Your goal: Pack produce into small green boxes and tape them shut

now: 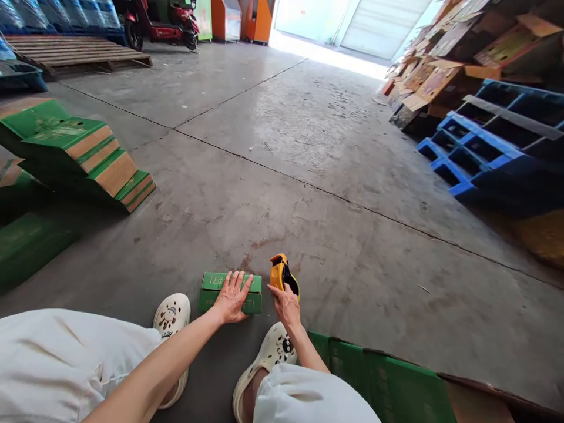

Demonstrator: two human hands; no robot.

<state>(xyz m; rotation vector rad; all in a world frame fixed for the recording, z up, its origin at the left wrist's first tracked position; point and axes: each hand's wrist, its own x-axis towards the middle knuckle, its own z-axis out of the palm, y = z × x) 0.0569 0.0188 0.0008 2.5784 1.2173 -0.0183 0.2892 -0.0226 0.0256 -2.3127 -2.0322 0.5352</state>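
A small green cardboard box (211, 299) lies on the concrete floor between and just ahead of my two white clogs. My left hand (233, 298) rests on the right part of its top, fingers spread over the flaps and the seam between them. Just right of the box, my right hand (287, 304) grips an orange tape dispenser (278, 275), with its head pointing away from me. The dispenser and the box are apart.
Flattened green cartons (88, 147) are stacked at the left. A large green carton (388, 382) lies near my right knee. Blue pallets (480, 147) and piled cardboard (436, 82) stand at the right. Further back are a wooden pallet (79, 50) and a red scooter (163, 29).
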